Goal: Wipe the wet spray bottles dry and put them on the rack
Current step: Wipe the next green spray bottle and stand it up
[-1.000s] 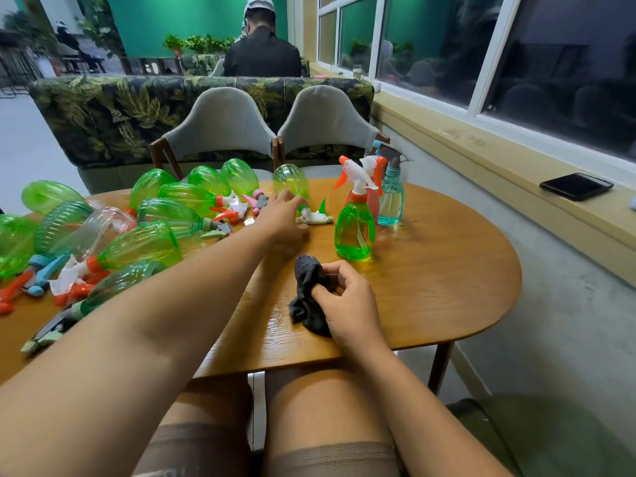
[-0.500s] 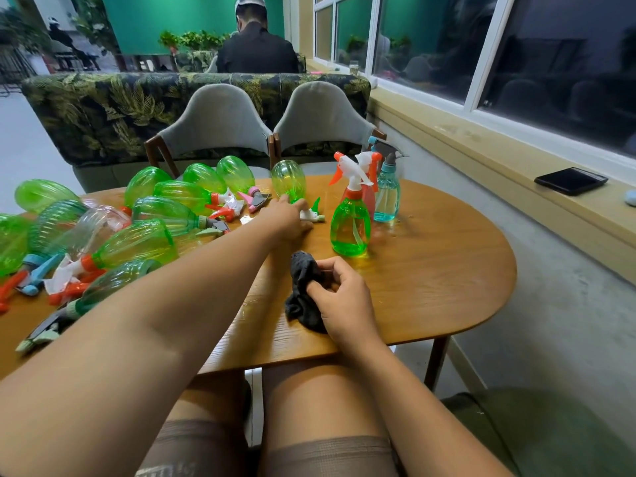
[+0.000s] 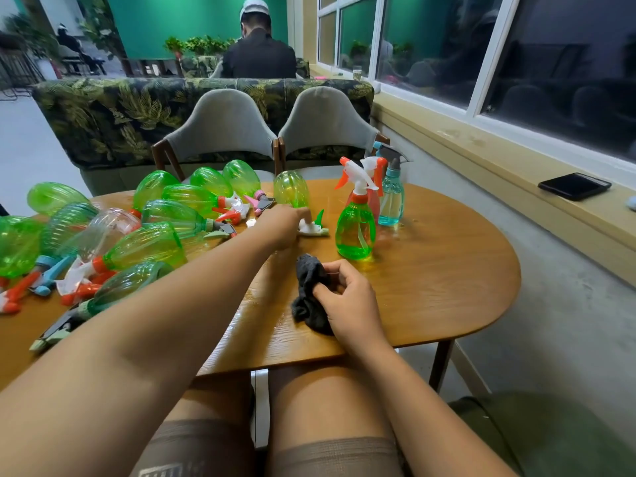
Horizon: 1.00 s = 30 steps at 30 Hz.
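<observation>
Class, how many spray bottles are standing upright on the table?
3, clustered together: a green bottle in front, a pink bottle partly hidden behind it, a blue bottle beside that. Another could hide behind them.

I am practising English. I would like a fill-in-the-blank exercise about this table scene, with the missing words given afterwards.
The right hand holds a crumpled dark ____.
The left hand grips the lying green bottle at its ____.
____ spray bottles stand upright on the table.
A black phone lies on the ____.
Missing words: cloth, neck, three, windowsill.
</observation>
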Available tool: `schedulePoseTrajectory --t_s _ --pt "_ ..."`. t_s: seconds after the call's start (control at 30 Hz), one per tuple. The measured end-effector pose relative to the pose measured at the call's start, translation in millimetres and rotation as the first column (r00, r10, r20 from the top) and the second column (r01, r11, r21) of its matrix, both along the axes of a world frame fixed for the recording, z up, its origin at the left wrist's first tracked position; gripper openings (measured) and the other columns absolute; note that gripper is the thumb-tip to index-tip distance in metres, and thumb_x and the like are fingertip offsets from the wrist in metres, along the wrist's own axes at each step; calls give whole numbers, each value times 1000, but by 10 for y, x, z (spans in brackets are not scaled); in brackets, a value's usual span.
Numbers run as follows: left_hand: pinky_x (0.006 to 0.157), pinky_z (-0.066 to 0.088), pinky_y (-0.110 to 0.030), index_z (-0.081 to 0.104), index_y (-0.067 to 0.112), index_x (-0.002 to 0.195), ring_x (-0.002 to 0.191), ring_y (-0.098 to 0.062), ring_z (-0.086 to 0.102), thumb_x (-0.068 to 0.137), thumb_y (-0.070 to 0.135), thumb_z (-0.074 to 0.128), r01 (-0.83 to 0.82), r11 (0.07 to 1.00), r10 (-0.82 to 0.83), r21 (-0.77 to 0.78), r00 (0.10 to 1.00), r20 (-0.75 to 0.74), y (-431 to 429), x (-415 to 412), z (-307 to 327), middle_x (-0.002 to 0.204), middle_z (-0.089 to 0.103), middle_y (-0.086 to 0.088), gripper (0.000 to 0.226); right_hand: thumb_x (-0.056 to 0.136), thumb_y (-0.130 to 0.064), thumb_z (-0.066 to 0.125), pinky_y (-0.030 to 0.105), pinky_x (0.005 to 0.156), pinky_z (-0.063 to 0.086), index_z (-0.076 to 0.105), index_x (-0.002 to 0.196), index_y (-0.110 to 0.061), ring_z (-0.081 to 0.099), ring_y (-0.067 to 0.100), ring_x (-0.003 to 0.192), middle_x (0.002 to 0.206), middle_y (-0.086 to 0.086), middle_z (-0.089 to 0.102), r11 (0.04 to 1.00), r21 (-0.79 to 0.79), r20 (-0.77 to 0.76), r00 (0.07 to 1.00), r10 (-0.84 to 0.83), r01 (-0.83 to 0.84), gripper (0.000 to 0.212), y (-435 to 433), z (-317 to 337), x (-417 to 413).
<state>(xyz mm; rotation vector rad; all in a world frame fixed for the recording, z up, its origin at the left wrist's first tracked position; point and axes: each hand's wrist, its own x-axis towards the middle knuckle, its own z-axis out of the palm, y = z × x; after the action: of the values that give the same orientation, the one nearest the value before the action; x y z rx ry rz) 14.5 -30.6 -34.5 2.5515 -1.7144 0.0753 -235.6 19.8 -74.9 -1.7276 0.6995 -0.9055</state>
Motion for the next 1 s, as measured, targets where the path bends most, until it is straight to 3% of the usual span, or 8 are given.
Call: schedulePoseTrajectory --t_s 0.2,0.33,0.57,0.67,0.8,1.0 --pt "82 60 -40 57 38 136 106 -27 60 95 6 68 17 999 -17 -45 1000 -10 292 -229 -48 123 57 -5 53 88 -12 74 48 92 60 72 101 -26 73 10 98 100 -8 78 1000 11 13 1000 8 -8 19 -1 -6 4" --pt "85 53 -39 58 38 137 114 -28 58 101 11 61 40 994 -33 -101 997 68 604 -400 -93 120 59 -4 46 89 -12 74 50 90 61 73 101 -26 74 11 97 98 -8 78 1000 21 17 1000 8 -8 19 4 -14 10" --pt "92 47 -43 57 25 145 119 -31 50 99 18 58 45 977 -34 -209 998 60 1265 -722 -215 121 57 -8 46 86 -7 70 49 88 59 71 97 -25 72 13 93 94 -9 76 999 -35 32 999 -12 13 21 84 51 -3" --pt "90 45 -43 58 27 145 118 -32 50 101 15 56 20 966 -17 -258 1000 13 1554 -844 -329 122 57 -7 46 85 -7 68 41 85 59 70 96 -26 69 9 91 92 -12 74 993 -110 33 999 -27 30 21 139 90 -33" --pt "81 45 -44 69 29 137 101 -32 53 95 6 62 52 929 -61 -365 998 -15 1854 -937 -474 108 60 -6 49 87 -8 69 29 78 55 68 97 -27 67 8 89 90 -13 71 962 -269 21 999 -37 42 22 214 96 -67" --pt "79 49 -42 73 16 122 95 -27 46 82 3 66 87 876 -100 -475 995 -2 2047 -995 -592 102 59 -7 43 86 -15 66 32 90 48 68 112 -21 54 17 102 107 -7 64 792 -608 -115 993 -13 -60 27 302 -15 36"
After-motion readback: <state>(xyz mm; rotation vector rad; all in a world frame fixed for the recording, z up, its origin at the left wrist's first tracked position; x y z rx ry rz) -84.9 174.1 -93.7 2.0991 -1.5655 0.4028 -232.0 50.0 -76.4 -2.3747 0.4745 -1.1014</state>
